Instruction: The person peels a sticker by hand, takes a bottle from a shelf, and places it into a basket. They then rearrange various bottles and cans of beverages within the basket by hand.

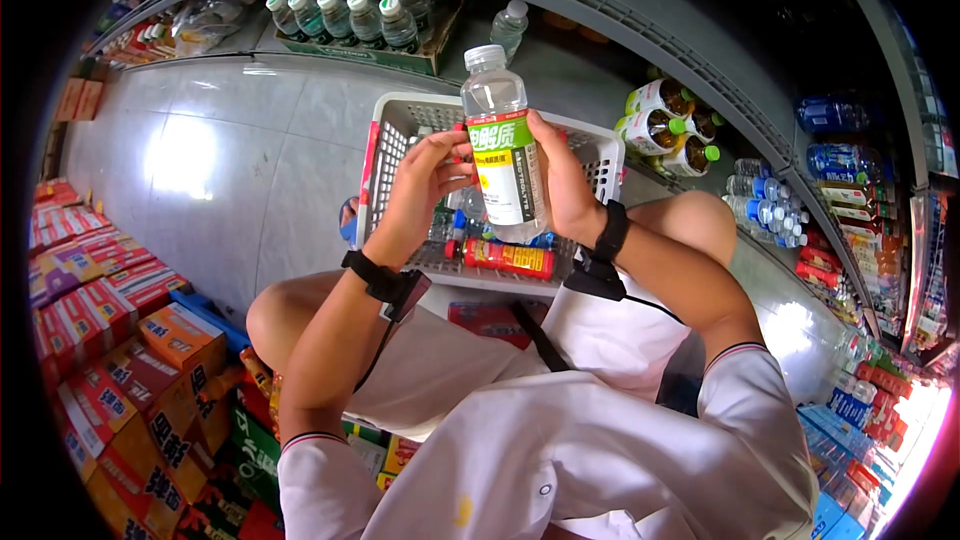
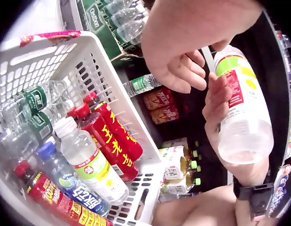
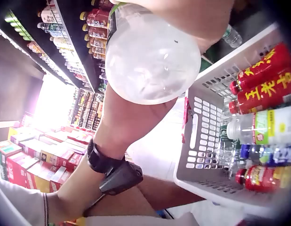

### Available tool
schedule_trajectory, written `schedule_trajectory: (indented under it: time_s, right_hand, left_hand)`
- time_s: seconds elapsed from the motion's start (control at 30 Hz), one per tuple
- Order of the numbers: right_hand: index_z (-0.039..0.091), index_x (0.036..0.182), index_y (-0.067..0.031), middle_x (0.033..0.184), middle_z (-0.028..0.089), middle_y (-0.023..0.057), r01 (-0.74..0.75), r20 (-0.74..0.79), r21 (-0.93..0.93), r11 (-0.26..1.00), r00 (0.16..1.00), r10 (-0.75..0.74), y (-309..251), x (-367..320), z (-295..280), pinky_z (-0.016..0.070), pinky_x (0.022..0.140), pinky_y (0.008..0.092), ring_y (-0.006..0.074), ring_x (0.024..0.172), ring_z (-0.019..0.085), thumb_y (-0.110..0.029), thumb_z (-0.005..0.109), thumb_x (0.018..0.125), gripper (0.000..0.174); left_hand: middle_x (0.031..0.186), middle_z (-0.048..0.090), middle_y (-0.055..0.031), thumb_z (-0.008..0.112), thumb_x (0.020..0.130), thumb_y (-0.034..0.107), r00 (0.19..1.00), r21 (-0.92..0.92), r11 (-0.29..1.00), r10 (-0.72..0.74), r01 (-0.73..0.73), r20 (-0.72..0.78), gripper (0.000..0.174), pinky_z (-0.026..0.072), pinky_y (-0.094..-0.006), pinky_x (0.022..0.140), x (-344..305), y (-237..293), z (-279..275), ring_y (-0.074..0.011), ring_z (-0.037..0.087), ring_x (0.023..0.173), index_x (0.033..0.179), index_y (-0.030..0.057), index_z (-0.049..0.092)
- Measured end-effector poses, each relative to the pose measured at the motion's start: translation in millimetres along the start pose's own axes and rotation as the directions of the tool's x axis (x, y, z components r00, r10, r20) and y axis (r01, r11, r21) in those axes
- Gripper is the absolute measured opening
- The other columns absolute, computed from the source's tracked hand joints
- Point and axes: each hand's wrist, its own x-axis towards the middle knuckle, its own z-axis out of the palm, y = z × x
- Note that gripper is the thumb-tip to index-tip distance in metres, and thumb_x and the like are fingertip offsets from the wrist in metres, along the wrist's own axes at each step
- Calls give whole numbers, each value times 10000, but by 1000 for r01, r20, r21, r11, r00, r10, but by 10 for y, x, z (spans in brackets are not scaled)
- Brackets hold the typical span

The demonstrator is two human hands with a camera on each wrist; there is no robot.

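My right hand (image 1: 570, 185) grips a clear electrolyte drink bottle (image 1: 505, 165) with a white cap and a green and white label. It stands nearly upright above a white basket (image 1: 590, 145). My left hand (image 1: 415, 195) is at the other side of the bottle, its fingers loosely bent and the tips right at the label's edge. In the left wrist view, the basket holds red bottles (image 2: 107, 146), a blue-capped bottle (image 2: 72, 176), clear water bottles (image 2: 42, 122) and a similar white-capped bottle (image 2: 96, 167). The right wrist view shows the held bottle's base (image 3: 152, 61) close up.
A green carton (image 1: 380, 57) of water bottles and a lone bottle (image 1: 510, 28) stand beyond the basket. At right, green-capped tea bottles (image 1: 665, 130) lie by the shelf (image 1: 640, 40). Stacked boxes (image 1: 130, 380) fill the left side. Bent knees flank the basket.
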Motion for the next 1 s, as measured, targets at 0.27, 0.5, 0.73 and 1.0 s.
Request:
schedule_trajectory:
  time_s: [0.27,0.5,0.73,1.0]
  right_hand:
    - [522,1200,-17,1002,648,146,-84,-23,39,996,996,84,-51,-57,-30,567,699,382,252,799,673,-543,320,943,619]
    - [521,1184,-13,902,648,175,-214,23,82,973,977,213,-134,-114,-86,567,677,405,277,736,668,-595,299,922,675]
    - [524,1173,-4,880,639,181,-256,73,104,961,966,249,-151,-130,-72,563,652,410,276,699,661,-610,291,916,698]
    - [561,1126,-35,844,649,117,-192,-57,-98,977,981,187,-97,-96,-93,554,596,307,191,668,656,-568,351,932,605]
  left_hand:
    - [1062,584,-38,457,948,329,998,107,994,40,-35,-46,321,433,-326,894,5,-14,25,-165,570,983,1111,69,549]
    - [1063,581,-42,457,945,336,999,119,992,35,-32,-22,324,421,-335,917,-4,-45,39,-170,566,1014,1105,71,553]
    - [1033,618,-64,458,948,315,998,134,990,53,-49,-22,316,440,-308,885,1,-66,50,-159,582,982,1077,50,571]
    - [1176,563,-97,475,928,312,991,219,973,100,-78,-91,383,423,-337,926,13,-76,45,-190,564,1043,1208,51,501]
